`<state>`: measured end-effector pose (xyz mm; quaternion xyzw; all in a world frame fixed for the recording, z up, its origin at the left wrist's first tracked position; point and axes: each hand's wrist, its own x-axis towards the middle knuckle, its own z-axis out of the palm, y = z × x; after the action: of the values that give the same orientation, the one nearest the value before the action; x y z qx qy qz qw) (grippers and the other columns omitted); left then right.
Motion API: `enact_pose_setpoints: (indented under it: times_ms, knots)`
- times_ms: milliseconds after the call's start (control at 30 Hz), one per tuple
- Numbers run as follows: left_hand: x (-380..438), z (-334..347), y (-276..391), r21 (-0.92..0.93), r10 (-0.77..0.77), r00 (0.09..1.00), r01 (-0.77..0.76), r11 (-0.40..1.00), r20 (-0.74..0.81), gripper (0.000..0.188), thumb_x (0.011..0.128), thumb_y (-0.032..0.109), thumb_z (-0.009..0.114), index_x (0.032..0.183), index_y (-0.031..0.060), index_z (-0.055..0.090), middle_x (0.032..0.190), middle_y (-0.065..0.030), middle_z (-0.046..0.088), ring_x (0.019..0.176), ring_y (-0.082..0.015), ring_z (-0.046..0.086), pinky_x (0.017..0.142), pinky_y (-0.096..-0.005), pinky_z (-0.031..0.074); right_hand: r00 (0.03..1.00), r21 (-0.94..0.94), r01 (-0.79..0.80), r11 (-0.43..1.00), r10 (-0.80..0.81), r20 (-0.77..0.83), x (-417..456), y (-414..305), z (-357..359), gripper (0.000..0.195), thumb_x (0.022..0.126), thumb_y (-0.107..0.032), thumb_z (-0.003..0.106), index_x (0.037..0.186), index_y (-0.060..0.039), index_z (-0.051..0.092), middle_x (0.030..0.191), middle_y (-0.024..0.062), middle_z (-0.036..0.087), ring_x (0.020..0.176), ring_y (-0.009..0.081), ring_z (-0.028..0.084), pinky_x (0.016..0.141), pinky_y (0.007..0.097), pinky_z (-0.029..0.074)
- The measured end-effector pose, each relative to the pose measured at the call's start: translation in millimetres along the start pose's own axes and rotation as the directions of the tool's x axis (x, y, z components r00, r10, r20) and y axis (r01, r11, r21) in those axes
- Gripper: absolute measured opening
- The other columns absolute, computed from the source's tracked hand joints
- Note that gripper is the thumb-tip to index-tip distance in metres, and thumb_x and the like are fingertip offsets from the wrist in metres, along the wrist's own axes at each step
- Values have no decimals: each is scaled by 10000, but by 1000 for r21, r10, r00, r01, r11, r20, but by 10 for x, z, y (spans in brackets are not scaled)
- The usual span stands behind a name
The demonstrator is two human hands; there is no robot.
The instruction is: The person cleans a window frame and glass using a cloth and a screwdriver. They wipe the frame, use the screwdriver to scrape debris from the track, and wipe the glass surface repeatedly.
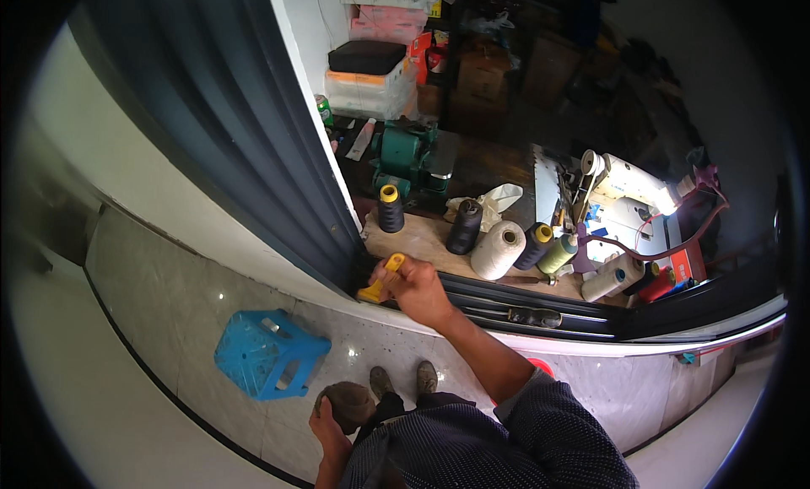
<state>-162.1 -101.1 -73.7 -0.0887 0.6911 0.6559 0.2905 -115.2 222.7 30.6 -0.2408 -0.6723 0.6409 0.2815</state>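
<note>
My right hand [423, 291] is closed around a yellow plastic handled tool [372, 291], perhaps a scraper or brush, at the left end of the black window track. Low in the view, my left hand [329, 426] holds a brown cloth-like item [349, 405] beside my legs. Just beyond my right hand, a wooden sill board [417, 234] bears a dark thread cone [390, 210], a black cone [465, 226] and a large white cone [498, 250]. A tool with a dark handle [535, 317] lies in the track, right of my right hand.
A blue plastic stool [272, 355] stands on the tiled floor at left. Inside the window are a green machine [405, 152], a lit white sewing machine [633, 182] and stacked boxes [373, 90]. More thread cones [557, 255] line the sill. A dark ribbed panel [234, 109] borders the opening.
</note>
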Motion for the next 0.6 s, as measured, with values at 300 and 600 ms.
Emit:
enact_pose_setpoints:
  times_ms: [300,600]
  knots:
    - [-1,67,21,-20,-34,999,35,999,7,437,994,284,574,1276,-46,621,1205,-178,662,1041,-292,669,864,-404,562,968,-171,195,966,-218,-122,-145,87,-82,137,1013,-133,589,1002,-7,641,836,103,693,682,180,678,643,303,536]
    - [2,93,21,-31,-19,1000,19,999,3,396,999,261,566,1240,-46,634,1164,-161,677,1004,-275,677,845,-390,565,984,-181,160,970,-171,-45,-170,-40,-16,110,983,-90,623,1008,11,659,850,108,711,725,140,704,652,274,546]
